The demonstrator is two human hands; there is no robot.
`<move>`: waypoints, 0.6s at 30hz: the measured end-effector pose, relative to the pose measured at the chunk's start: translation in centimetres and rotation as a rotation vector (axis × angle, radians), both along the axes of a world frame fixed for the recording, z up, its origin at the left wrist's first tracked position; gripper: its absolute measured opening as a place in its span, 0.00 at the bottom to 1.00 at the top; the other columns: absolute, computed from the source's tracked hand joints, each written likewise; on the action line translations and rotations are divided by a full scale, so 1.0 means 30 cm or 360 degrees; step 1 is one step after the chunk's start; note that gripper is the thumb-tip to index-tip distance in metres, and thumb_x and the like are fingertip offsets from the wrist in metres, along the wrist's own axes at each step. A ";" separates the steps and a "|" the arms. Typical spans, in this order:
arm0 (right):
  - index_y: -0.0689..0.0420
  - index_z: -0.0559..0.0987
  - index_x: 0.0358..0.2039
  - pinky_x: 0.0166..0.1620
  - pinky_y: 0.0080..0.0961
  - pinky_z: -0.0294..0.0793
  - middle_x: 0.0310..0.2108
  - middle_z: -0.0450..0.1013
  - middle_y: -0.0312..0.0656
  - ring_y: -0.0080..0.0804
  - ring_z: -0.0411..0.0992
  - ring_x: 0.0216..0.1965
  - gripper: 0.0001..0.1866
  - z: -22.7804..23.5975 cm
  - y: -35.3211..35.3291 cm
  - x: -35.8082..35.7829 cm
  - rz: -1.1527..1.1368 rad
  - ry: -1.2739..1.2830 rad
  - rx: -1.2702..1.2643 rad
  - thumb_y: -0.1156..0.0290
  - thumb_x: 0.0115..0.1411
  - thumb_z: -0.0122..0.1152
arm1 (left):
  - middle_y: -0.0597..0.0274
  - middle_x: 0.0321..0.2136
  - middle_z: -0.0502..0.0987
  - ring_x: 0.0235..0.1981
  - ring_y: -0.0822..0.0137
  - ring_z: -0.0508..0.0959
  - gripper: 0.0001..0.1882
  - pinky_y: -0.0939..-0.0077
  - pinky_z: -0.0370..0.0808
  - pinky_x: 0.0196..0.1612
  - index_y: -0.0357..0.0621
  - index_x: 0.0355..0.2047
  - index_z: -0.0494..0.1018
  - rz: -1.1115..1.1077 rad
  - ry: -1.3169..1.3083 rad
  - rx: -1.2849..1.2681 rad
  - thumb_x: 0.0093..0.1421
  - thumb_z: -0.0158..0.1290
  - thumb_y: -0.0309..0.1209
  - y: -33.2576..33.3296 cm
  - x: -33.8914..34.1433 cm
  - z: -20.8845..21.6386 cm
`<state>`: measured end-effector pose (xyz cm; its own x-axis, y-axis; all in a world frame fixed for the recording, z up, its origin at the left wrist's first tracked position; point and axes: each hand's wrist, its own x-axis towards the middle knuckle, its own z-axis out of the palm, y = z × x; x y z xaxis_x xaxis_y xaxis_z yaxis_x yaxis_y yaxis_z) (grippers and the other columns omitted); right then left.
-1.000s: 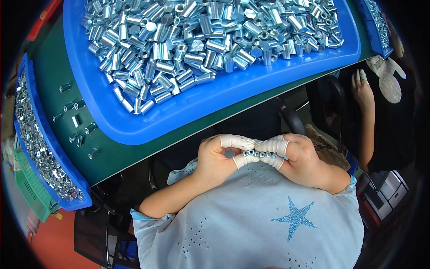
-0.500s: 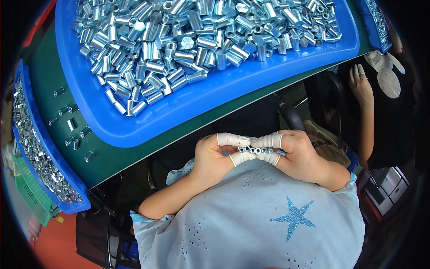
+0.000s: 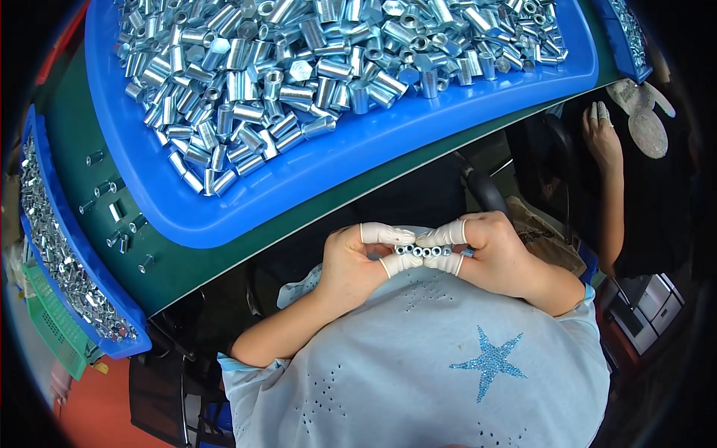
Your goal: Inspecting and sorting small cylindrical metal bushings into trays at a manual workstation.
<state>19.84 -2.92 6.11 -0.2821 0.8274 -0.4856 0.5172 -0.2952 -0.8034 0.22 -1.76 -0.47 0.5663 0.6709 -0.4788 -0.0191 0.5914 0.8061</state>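
Between my two hands is a short row of several silvery threaded metal sleeves [image 3: 426, 252], their round open ends facing up toward me. My left hand [image 3: 357, 257] pinches the row's left part between thumb and fingers. From the other side my right hand [image 3: 489, 250] pinches its right part. White finger cots cover the gripping fingertips, which nearly meet at the middle and hide some of the sleeves. Beyond my hands a large blue tray [image 3: 299, 183] holds a heap of similar sleeves [image 3: 246, 82], some with hexagonal heads.
Several loose sleeves [image 3: 116, 211] lie on the green tabletop [image 3: 179, 276] at left. A narrower blue tray [image 3: 123, 345] of small metal parts stands by a green basket [image 3: 56, 332]. Another blue tray [image 3: 635, 71] is at far right, near another person's arm [image 3: 609, 172].
My fingertips have shifted slightly along the row, and the sleeves sit a little differently between them. The view has moved slightly; the trays appear a bit farther left.
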 end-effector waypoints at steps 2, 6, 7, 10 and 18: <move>0.60 0.79 0.33 0.28 0.21 0.73 0.27 0.76 0.42 0.30 0.74 0.25 0.12 0.000 0.003 -0.001 -0.0078 0.0066 -0.0136 0.74 0.46 0.66 | 0.56 0.32 0.77 0.33 0.69 0.77 0.13 0.77 0.75 0.37 0.35 0.31 0.74 -0.0016 0.0020 0.0021 0.43 0.61 0.18 0.002 0.000 0.002; 0.60 0.79 0.32 0.28 0.19 0.73 0.28 0.76 0.41 0.26 0.75 0.27 0.12 -0.002 0.007 -0.004 -0.0156 0.0109 -0.0215 0.73 0.46 0.67 | 0.56 0.32 0.77 0.33 0.69 0.77 0.13 0.77 0.76 0.37 0.34 0.31 0.74 -0.0028 0.0032 0.0001 0.43 0.61 0.18 0.008 -0.001 0.003; 0.60 0.79 0.32 0.28 0.19 0.73 0.28 0.76 0.41 0.26 0.75 0.27 0.12 -0.002 0.008 -0.004 -0.0157 0.0108 -0.0217 0.73 0.46 0.67 | 0.55 0.32 0.77 0.33 0.70 0.77 0.13 0.77 0.76 0.37 0.34 0.31 0.74 -0.0030 0.0034 -0.0013 0.43 0.62 0.18 0.009 -0.001 0.003; 0.60 0.79 0.33 0.29 0.18 0.74 0.28 0.76 0.41 0.26 0.75 0.28 0.12 -0.006 0.013 -0.005 -0.0161 0.0145 -0.0276 0.73 0.46 0.67 | 0.55 0.33 0.77 0.33 0.70 0.77 0.13 0.77 0.76 0.37 0.34 0.31 0.74 -0.0031 0.0049 0.0002 0.43 0.62 0.18 0.010 -0.003 0.006; 0.61 0.78 0.34 0.29 0.18 0.74 0.27 0.76 0.43 0.26 0.75 0.26 0.12 -0.019 0.016 -0.007 -0.0208 0.0223 -0.0338 0.76 0.46 0.64 | 0.55 0.33 0.77 0.33 0.70 0.77 0.13 0.77 0.76 0.37 0.34 0.31 0.74 -0.0068 0.0087 -0.0061 0.43 0.62 0.18 0.012 -0.005 -0.002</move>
<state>19.64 -2.44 5.55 -0.2561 0.7451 -0.6159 0.3518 -0.5216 -0.7773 0.08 -1.40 -0.52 0.5666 0.6272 -0.5345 0.0502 0.6211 0.7821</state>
